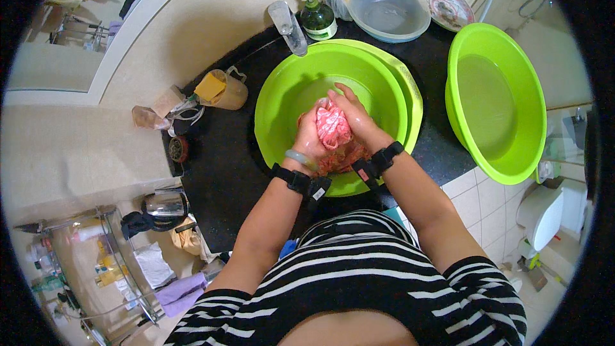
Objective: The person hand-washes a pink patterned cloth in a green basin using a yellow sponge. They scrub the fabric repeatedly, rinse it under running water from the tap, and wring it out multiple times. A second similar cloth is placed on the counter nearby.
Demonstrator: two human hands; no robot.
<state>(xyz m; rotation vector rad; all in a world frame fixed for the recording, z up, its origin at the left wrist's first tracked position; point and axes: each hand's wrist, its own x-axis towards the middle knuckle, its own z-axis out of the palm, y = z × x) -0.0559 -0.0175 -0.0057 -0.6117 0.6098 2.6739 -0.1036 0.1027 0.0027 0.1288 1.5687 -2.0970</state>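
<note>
A bunched pink patterned cloth (333,126) is pressed between my two hands above a lime-green basin (283,81). My left hand (307,137) grips it from the left, wet on the skin, with a pale bangle (301,159) at the wrist. On the other side my right hand (354,113) closes over the cloth, fingers pointing up and left. More reddish patterned fabric (343,158) hangs or lies below the hands, partly hidden by them. Whether it is one piece with the cloth I cannot tell.
A faucet (290,31) reaches over the basin's far rim beside a green pump bottle (318,17). Another green basin (487,101) stands at the right counter edge. A grey-blue bowl (388,7) and a plate (447,6) stand behind. At left is a plastic jug (230,91) with a yellow sponge (210,87).
</note>
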